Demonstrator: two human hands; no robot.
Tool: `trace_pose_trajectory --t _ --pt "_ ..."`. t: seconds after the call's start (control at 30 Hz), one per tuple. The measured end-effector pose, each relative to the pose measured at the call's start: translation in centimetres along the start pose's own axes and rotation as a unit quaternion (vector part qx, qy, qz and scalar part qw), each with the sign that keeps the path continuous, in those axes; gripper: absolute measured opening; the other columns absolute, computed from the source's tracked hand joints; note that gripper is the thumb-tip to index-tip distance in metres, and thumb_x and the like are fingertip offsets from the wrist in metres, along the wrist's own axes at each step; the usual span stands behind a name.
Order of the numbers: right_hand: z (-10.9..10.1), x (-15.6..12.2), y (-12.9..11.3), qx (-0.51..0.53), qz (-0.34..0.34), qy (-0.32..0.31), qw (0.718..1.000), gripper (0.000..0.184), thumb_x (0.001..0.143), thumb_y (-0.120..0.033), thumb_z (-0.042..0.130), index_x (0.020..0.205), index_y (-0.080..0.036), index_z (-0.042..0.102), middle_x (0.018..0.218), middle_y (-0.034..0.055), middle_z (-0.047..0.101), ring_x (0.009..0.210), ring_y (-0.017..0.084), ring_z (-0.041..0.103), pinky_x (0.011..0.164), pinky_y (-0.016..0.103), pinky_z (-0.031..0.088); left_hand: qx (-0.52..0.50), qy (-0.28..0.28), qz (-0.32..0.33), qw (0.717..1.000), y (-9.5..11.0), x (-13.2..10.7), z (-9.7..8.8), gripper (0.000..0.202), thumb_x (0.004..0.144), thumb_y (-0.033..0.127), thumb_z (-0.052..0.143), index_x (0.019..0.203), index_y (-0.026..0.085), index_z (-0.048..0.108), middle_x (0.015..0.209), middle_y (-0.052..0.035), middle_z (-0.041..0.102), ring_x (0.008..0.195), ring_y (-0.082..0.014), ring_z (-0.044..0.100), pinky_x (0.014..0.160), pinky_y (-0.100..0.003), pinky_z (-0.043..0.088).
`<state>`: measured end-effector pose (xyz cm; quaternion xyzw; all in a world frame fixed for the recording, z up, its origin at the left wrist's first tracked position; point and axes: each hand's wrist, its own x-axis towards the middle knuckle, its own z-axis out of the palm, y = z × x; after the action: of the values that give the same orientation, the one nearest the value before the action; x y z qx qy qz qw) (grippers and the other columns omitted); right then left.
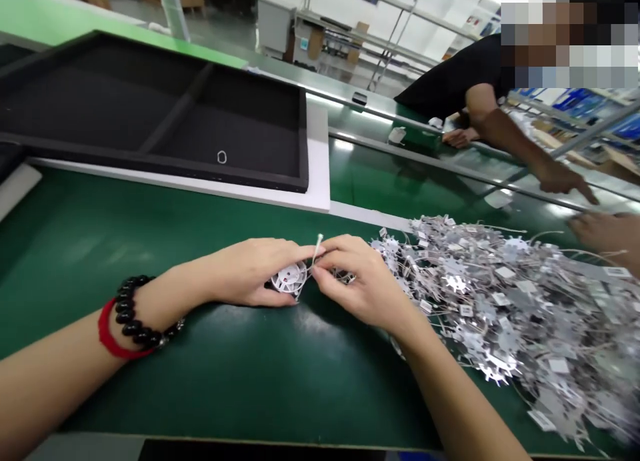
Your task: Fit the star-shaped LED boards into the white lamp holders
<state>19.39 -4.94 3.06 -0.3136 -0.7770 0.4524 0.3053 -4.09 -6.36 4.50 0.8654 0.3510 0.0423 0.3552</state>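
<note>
My left hand [260,269], with a black bead bracelet and a red band at the wrist, grips a round white spoked part [289,277] between thumb and fingers. Just to its right, my right hand [357,281] pinches a thin pale wire [317,249] whose end sticks up beside the part. Another piece shows partly behind my right fingers, too hidden to name. Close by on the right spreads a large heap of silvery toothed metal plates [493,294] with pale wires and white labels.
A black divided tray [250,114], with a small white ring [222,157] in it, lies on a white board [319,154] at the back left. The green tabletop [240,374] runs beneath my hands. Across a metal rail, a person [515,134] reaches over; another hand [607,237] is at the right edge.
</note>
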Motion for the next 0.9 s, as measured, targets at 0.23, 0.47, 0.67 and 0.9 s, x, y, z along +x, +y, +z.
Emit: trace_pose_trajectory --t 0.23,0.47,0.67,0.9 --pt "0.6 -0.1 -1.0 0.007 0.02 -0.019 1.0 0.024 0.083 -0.032 0.073 0.104 -0.022 0.064 0.095 -0.0006 0.07 0.085 0.017 0.061 0.077 0.034 0.042 0.025 0.004 -0.004 1.0 0.4 0.1 0.1 0.051 0.093 0.045 0.062 0.134 0.022 0.041 0.112 -0.0067 0.062 0.091 -0.0213 0.06 0.079 -0.03 0.042" --pt "1.3 -0.3 -1.8 -0.077 -0.071 0.005 0.994 0.01 0.091 -0.017 0.058 0.081 -0.019 0.059 0.083 0.0002 0.068 0.077 0.016 0.058 0.071 0.033 0.036 0.075 0.033 0.028 0.996 0.2 0.2 0.3 0.028 0.096 0.041 0.057 0.108 0.016 0.055 0.114 -0.0088 0.06 0.094 -0.0222 0.06 0.08 -0.032 0.043" --pt "1.4 -0.4 -0.9 -0.095 0.007 0.047 0.994 0.008 0.085 -0.015 0.058 0.079 -0.02 0.055 0.08 -0.0017 0.067 0.075 0.016 0.06 0.07 0.033 0.038 0.04 -0.027 -0.008 0.999 0.5 0.1 -0.6 0.036 0.082 0.037 0.077 0.105 0.017 0.057 0.103 -0.0032 0.065 0.092 -0.0208 0.06 0.08 -0.032 0.041" --pt "2.4 -0.4 -2.1 -0.067 -0.069 0.049 0.994 0.01 0.087 -0.013 0.059 0.084 -0.022 0.055 0.092 0.0012 0.071 0.087 0.018 0.063 0.08 0.037 0.042 0.116 0.004 0.032 0.993 0.0 -0.3 -0.7 0.021 0.093 0.034 0.06 0.105 0.018 0.06 0.11 -0.0061 0.064 0.09 -0.0205 0.059 0.074 -0.032 0.042"
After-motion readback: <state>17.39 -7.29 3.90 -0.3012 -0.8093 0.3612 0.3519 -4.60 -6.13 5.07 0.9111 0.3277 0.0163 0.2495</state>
